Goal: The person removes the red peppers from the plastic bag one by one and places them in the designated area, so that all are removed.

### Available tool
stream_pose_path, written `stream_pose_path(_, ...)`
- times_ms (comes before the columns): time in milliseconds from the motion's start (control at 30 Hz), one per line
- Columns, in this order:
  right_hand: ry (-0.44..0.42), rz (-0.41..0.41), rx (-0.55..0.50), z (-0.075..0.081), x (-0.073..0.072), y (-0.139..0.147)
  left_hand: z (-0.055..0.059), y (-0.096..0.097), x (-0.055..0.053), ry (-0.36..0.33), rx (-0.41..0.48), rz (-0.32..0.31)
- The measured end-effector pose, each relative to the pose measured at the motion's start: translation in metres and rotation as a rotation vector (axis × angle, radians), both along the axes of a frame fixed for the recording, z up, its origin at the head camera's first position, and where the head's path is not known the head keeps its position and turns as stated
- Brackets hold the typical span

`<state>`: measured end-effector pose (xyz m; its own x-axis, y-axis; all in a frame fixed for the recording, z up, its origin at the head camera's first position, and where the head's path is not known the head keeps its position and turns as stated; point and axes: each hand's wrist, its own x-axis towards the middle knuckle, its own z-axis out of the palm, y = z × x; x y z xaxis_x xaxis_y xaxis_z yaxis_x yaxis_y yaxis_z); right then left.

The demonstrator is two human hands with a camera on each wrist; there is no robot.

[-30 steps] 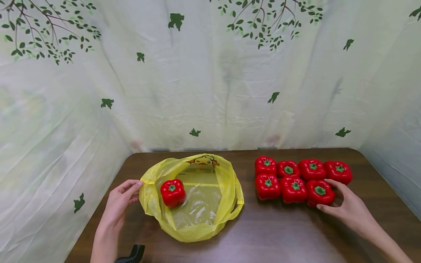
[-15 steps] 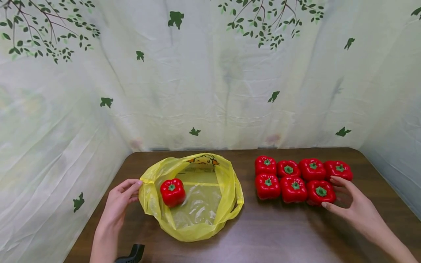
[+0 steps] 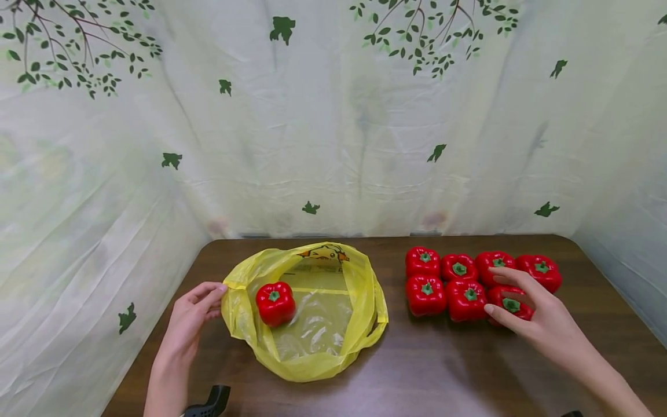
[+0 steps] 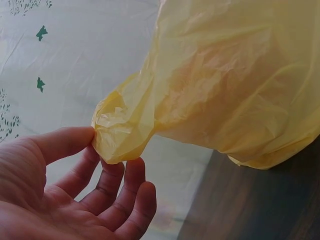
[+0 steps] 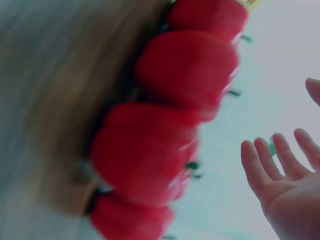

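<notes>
My left hand (image 3: 189, 318) pinches the left rim of a yellow plastic bag (image 3: 307, 370). In the left wrist view the thumb and fingers of that hand (image 4: 95, 195) hold a gathered corner of the bag (image 4: 225, 100). One red bell pepper (image 3: 275, 304) with a green stem sits inside the open bag. On the right, my right hand (image 3: 544, 318) hovers over the front-right bell pepper (image 3: 513, 306) and partly hides it. The right wrist view, blurred, has this hand (image 5: 295, 190) with fingers spread, apart from the peppers (image 5: 145, 155).
Several more red bell peppers (image 3: 426, 295) stand in two tight rows beside the right hand. Brown tabletop (image 3: 417, 370) lies between bag and peppers. A pale curtain with leaf prints (image 3: 333, 145) closes off the back and sides. A black strap part (image 3: 211, 402) shows near the left forearm.
My right hand has let go of the front-right pepper, drawn slightly right, then risen leftward over it. The left hand and the bag stay put.
</notes>
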<state>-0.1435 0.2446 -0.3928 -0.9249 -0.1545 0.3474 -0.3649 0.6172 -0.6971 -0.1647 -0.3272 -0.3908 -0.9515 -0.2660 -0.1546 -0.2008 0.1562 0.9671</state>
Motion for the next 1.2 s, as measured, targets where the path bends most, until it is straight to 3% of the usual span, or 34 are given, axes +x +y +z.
stream_pose_path(267, 0.038, 0.207, 0.030, 0.019, -0.009, -0.041, 0.000, 0.000, 0.000, 0.004, -0.003, 0.005)
stream_pose_path(467, 0.038, 0.313, 0.079, 0.028, -0.016, -0.071, 0.001, 0.001, 0.000, 0.001, -0.004, -0.002)
stream_pose_path(833, -0.116, 0.526, 0.145, 0.043, -0.025, -0.117, 0.002, 0.001, 0.000, 0.025, 0.007, -0.009)
stream_pose_path(1200, -0.217, 0.648, 0.214, 0.052, -0.046, -0.166, 0.001, 0.000, 0.000, 0.023, 0.014, -0.010)
